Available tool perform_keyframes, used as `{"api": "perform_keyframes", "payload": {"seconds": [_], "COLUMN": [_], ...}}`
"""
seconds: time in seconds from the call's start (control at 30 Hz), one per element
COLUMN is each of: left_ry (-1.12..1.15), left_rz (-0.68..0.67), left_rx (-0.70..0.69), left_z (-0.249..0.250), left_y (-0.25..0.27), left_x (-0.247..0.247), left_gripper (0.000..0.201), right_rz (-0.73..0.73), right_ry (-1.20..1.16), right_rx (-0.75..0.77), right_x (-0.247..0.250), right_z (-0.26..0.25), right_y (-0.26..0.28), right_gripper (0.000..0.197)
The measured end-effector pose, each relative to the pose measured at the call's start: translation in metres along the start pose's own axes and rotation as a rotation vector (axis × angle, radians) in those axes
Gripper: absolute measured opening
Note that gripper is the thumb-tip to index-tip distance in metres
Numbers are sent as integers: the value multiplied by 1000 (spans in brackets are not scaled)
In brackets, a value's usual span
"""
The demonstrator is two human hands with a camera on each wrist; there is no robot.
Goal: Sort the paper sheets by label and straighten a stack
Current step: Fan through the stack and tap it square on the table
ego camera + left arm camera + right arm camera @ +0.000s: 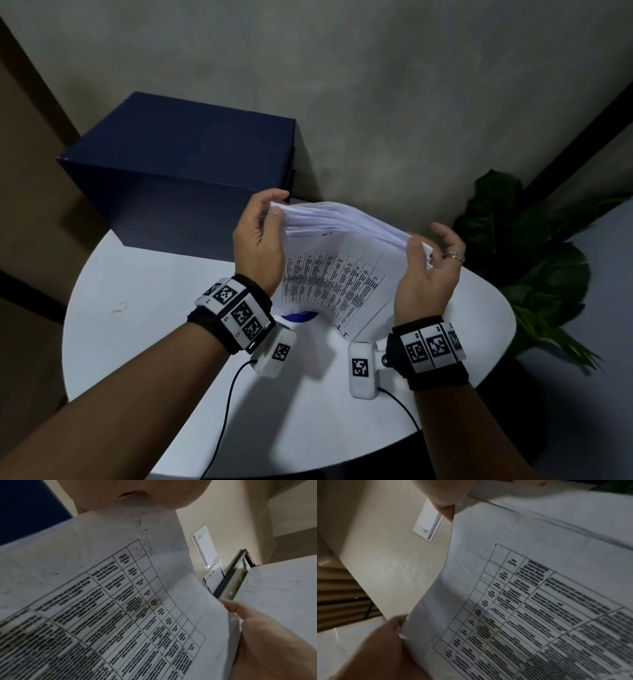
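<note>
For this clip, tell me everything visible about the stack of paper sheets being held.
The stack of paper sheets is white, thin and bowed, held upright on edge above the round white table. Its near face carries a printed table of ruled cells with dark text, too blurred to read, and speckled toner marks. The top edges fan unevenly, not squared. The left hand grips the upper left edge; the right hand grips the right edge, thumb on the near face. The lower edge looks close to the tabletop; contact is unclear.
</note>
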State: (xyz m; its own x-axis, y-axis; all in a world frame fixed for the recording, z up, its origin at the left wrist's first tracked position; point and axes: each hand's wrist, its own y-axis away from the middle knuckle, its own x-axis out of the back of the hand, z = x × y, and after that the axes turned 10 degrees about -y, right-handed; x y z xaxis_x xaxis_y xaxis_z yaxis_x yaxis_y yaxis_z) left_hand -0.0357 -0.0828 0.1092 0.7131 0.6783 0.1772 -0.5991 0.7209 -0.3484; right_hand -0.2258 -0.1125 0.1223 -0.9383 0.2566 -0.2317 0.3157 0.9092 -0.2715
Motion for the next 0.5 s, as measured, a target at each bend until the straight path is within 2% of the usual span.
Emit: {"api": "perform_keyframes", "payload": {"seconds": [0.13, 0.2, 0.27, 0.43, 0.5], "left_ry": [-42, -26, -26, 91, 107], "left_rz": [26, 48, 47, 21, 2], "left_rx": [-26, 3, 30, 138, 118], "left_z": [1, 1, 1, 3, 3], "left_y": [-4, -8, -12, -14, -16], "left_x": [-4, -5, -5, -5, -5], "left_gripper": [9, 12, 16, 18, 11], "right_rz": [-16, 48, 90, 87, 32], "right_ry": [29, 35, -18, -74, -154], "right_rx": [29, 19, 22, -18, -50], "right_x": [0, 0, 0, -3, 3], "right_z": [1, 2, 1, 4, 5], "right_y": [0, -2, -4, -5, -6], "right_gripper": [10, 22, 25, 15, 15]}}
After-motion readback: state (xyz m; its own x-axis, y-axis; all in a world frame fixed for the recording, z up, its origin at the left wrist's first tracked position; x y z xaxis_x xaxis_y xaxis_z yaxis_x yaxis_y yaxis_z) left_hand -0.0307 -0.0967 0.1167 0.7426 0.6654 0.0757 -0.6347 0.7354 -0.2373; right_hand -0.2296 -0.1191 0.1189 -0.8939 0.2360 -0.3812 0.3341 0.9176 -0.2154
